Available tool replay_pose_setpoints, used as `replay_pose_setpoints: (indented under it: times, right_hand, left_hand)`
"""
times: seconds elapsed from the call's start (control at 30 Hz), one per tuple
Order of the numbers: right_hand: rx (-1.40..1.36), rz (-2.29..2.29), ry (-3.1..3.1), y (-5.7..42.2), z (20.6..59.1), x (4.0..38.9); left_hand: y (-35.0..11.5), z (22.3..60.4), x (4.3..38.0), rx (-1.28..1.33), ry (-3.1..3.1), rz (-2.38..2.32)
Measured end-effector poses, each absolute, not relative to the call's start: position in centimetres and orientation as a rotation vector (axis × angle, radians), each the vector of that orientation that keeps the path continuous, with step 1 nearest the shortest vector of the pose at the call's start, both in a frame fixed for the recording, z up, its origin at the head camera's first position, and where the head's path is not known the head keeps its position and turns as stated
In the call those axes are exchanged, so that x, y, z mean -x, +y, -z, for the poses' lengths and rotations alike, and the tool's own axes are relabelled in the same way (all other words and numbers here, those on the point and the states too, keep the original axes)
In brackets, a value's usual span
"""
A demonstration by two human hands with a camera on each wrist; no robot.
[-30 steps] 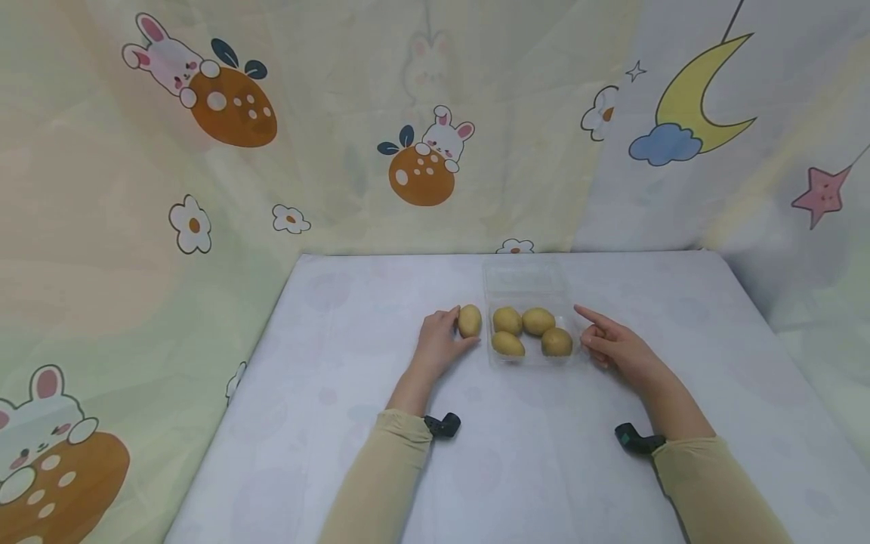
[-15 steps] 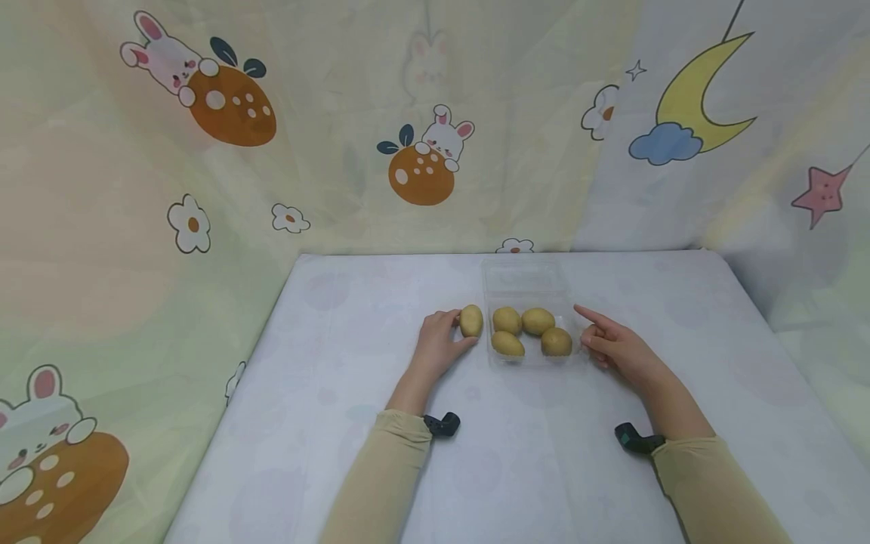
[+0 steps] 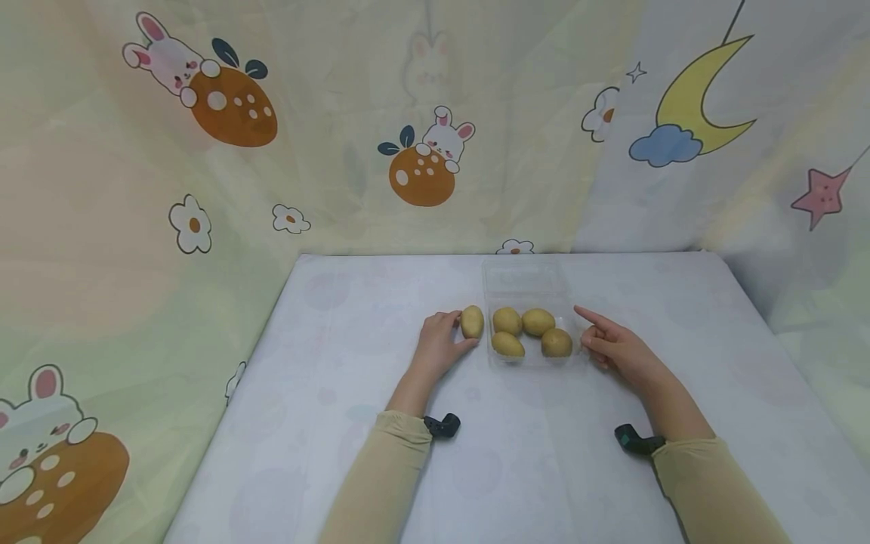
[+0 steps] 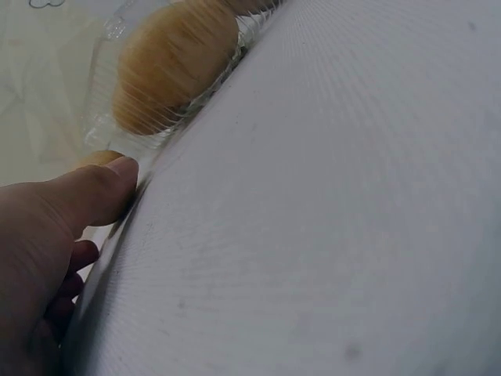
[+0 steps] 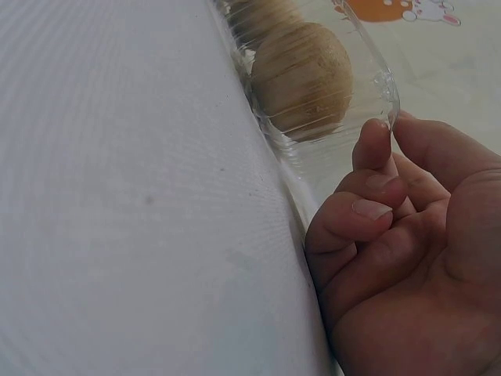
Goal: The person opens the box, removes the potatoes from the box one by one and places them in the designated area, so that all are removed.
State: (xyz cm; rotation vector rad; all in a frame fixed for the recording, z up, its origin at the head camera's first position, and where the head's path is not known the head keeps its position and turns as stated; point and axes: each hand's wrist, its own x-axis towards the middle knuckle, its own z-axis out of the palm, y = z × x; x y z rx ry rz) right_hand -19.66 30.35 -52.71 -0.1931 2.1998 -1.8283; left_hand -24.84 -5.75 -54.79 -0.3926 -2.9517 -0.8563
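A yellow-brown potato (image 3: 472,323) stands beside the left wall of a clear plastic clamshell box (image 3: 522,278). My left hand (image 3: 438,344) pinches it between thumb and fingertips; in the left wrist view the thumb covers most of this potato (image 4: 97,159). Inside the box lie several potatoes, among them a rounder potato (image 3: 556,343) at the front right. At the box's right side my right hand (image 3: 621,349) pinches the rim, its index finger stretched out along the wall. The right wrist view shows the rim between thumb and a bent finger (image 5: 372,145).
The box's lid is folded back toward the rear of the white-covered table (image 3: 326,363). Behind it hangs a printed curtain (image 3: 326,113) with rabbits and flowers. Black wrist cameras sit on both forearms, the left camera (image 3: 443,425) and the right camera (image 3: 637,440).
The potato in my left hand has shifted slightly right, nearer the box. My right hand and the box have stayed in place.
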Motion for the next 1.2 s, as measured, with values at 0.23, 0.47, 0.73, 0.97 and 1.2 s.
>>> replay_pose_setpoints:
  times: [0.23, 0.47, 0.73, 0.97, 1.2]
  right_hand:
    - [0.227, 1.835, 2.195, 30.5, 53.1, 19.7]
    - [0.272, 1.844, 2.185, 30.6, 53.0, 19.7]
    - [0.256, 1.843, 2.177, 30.5, 52.9, 19.7]
    - [0.286, 1.846, 2.167, 30.6, 52.9, 19.7]
    - [0.253, 1.833, 2.18, 30.5, 52.9, 19.8]
  left_hand:
    - [-5.8, 54.6, 24.7, 0.401, -2.964, 0.848]
    - [-5.8, 54.5, 24.6, 0.4, -2.977, 0.867]
    - [-6.4, 54.2, 24.9, 0.443, -3.035, 0.896]
    - [-7.8, 52.8, 25.2, 0.509, -3.072, 0.99]
    - [-7.6, 50.2, 25.4, 0.677, -3.014, 1.161]
